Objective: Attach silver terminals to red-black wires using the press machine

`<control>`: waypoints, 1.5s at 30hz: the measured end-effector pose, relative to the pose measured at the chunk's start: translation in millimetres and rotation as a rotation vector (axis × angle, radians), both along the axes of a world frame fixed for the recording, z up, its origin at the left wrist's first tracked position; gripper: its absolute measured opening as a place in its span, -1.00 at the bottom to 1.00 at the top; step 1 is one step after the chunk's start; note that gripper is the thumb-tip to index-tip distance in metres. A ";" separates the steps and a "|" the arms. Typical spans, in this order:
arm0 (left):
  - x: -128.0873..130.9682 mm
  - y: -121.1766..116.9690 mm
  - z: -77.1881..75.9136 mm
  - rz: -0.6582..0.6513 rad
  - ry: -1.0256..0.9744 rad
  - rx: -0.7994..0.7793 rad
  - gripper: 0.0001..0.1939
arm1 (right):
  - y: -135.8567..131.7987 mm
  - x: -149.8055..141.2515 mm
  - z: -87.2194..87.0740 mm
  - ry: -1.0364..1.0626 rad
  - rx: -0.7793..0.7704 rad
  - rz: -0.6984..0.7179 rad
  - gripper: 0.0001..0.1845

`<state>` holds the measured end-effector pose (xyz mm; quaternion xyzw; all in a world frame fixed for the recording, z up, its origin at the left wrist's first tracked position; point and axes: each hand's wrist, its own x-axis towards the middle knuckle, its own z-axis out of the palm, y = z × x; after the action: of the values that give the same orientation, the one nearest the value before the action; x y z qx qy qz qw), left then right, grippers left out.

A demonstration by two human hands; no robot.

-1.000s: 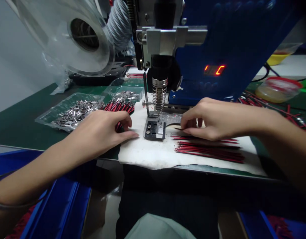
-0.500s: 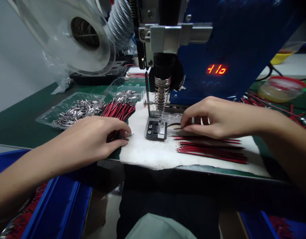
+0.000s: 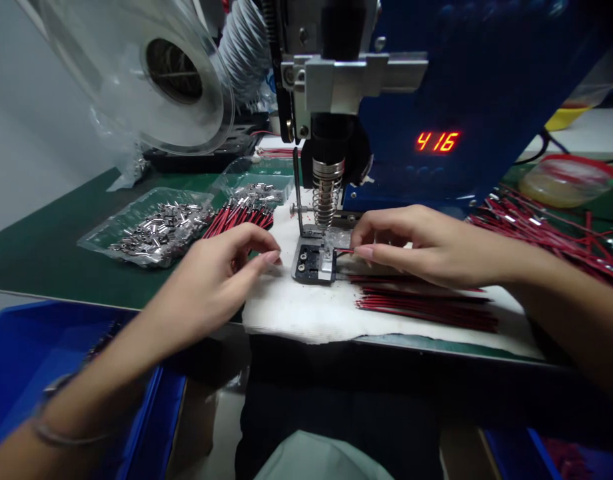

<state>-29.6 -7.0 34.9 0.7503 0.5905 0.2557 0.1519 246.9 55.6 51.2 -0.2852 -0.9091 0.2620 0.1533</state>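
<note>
Two bare hands work beside one small black rectangular fixture block (image 3: 312, 261), which shows two round metal screw heads (image 3: 302, 257) on its left part and one silver metal insert (image 3: 326, 265) on its right. The right hand (image 3: 394, 248) has its thumb and forefinger closed on one thin red-and-black wire (image 3: 344, 251); the wire's free end points left and lies at the block's right edge, though whether it touches the insert I cannot tell. The left hand (image 3: 226, 277) hangs just left of the block, apart from it, thumb and forefinger curled close together; whether they pinch anything I cannot tell.

Above the block stands one silver coil spring (image 3: 326, 193), part of one machine with a dark blue housing (image 3: 411, 93), whose single red display (image 3: 437, 142) shows three digits, 416. Under the block lies one white cloth-like sheet (image 3: 296, 313), and on its right half a row of red-and-black wires (image 3: 424, 310), too tightly packed to count. Two clear plastic trays (image 3: 94, 241) stand farther left, both with silver metal connectors (image 3: 169, 230), too many to count. One bundle of silver-tipped red-and-black wires (image 3: 239, 217) lies beside them, and one loose heap of red wires (image 3: 551, 230) lies beyond the right forearm
</note>
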 end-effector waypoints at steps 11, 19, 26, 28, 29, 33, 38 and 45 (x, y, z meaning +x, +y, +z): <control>65.3 7.3 -26.8 0.156 -0.861 -0.018 -0.75 | -2.5 -14.1 -14.7 0.062 0.228 -0.066 -0.84; 62.3 2.6 -34.3 0.196 -0.783 0.025 -0.75 | -3.4 -13.9 -9.1 0.060 0.304 0.006 -0.77; 63.1 1.4 -34.3 0.226 -0.782 0.037 -0.77 | 20.3 -14.3 10.4 -0.170 0.253 0.118 -0.65; 64.0 1.2 -34.8 0.231 -0.795 0.055 -0.78 | 24.2 -15.6 15.6 -0.209 0.237 0.139 -0.67; 64.4 1.1 -35.1 0.235 -0.804 0.067 -0.78 | 25.5 -16.5 17.8 -0.223 0.228 0.151 -0.68; 65.5 1.0 -37.1 0.255 -0.837 0.090 -0.79 | 27.8 -19.5 22.0 -0.234 0.170 0.164 -0.71; 66.4 -0.2 -38.1 0.252 -0.849 0.102 -0.81 | 26.1 -18.8 16.7 -0.139 0.086 0.110 -0.80; 67.4 -0.8 -38.1 0.244 -0.837 0.102 -0.84 | 16.8 -18.3 5.3 -0.035 0.126 0.044 -0.84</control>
<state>37.8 -7.7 -3.2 0.5131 0.5489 0.5827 0.3095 228.6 72.4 56.5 -0.2593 -0.9325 0.2024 0.1493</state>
